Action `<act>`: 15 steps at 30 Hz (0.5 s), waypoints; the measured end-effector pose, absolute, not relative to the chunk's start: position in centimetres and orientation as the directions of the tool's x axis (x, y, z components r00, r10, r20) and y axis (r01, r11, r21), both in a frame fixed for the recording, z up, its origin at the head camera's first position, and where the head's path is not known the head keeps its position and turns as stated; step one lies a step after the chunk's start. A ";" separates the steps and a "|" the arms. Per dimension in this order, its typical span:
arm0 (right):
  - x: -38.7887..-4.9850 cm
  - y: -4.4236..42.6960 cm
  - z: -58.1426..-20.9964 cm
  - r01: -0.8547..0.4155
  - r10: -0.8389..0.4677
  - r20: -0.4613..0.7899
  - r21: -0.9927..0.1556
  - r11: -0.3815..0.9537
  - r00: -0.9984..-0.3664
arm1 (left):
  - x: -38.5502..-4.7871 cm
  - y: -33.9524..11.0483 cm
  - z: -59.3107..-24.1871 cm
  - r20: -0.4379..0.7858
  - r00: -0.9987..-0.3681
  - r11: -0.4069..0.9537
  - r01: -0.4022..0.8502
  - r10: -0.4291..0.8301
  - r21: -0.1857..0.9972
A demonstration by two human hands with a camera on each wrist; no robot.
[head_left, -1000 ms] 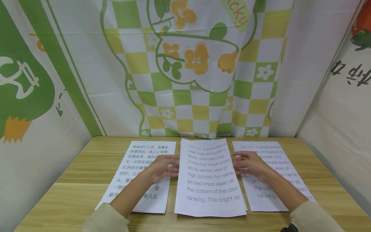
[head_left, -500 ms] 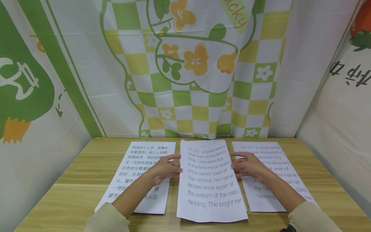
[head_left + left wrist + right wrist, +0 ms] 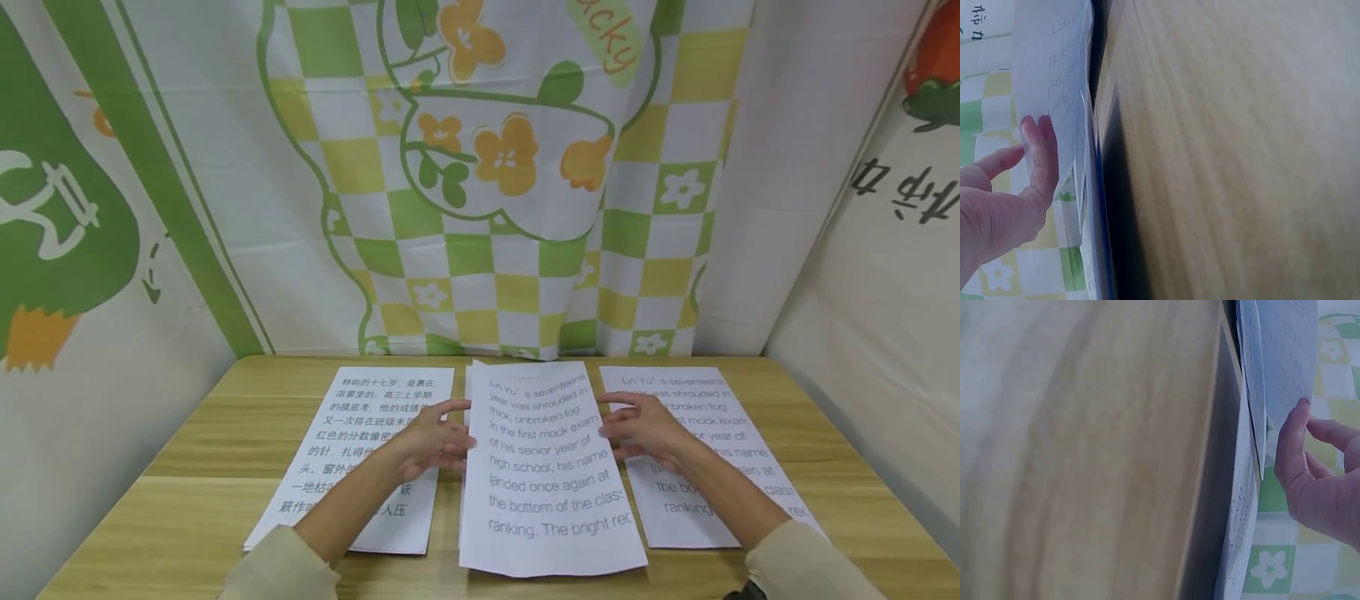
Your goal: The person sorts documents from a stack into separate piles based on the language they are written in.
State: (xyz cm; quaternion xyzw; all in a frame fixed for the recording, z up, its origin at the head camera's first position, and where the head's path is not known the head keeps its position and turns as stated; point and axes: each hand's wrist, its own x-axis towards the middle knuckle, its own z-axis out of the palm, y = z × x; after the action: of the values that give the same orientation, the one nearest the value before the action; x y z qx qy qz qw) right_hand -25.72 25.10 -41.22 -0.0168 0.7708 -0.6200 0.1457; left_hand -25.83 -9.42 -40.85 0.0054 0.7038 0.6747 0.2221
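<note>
In the head view, a white sheet with English print (image 3: 547,475) lies over other paper in the middle of the table, slightly shifted from what is beneath, its near edge curved. My left hand (image 3: 431,440) holds its left edge by the fingertips. On the opposite edge, my right hand (image 3: 648,429) grips it the same way. From the left wrist, the sheet (image 3: 1047,56) stands away from the pages below, with the left hand's fingers (image 3: 1044,162) at its edge. The right wrist view has the right hand (image 3: 1322,481) pinching the sheet's edge (image 3: 1288,356).
Paper with Chinese print (image 3: 390,533) lies on the left of the wooden table (image 3: 172,500), partly under my left forearm. Another English-printed stack (image 3: 682,529) lies at the right, beneath my right forearm. A patterned curtain (image 3: 480,250) hangs behind the table.
The top middle sheet has shifted a little toward me and to the right, baring a strip of paper along its left side. Both hands stay at its edges, the left moving slightly right.
</note>
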 end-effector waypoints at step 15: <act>-25.5 26.0 -40.9 0.137 -0.176 -0.183 -0.960 0.244 -0.967 | -26.0 -8.2 -41.1 -0.241 -0.932 0.086 -0.226 0.270 0.970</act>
State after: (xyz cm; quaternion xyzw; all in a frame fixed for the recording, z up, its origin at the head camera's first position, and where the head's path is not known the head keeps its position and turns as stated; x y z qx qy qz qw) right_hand -25.50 26.02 -40.92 -0.0127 0.7783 -0.6147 0.1273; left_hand -26.04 -8.23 -41.12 0.0155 0.7136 0.6759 0.1833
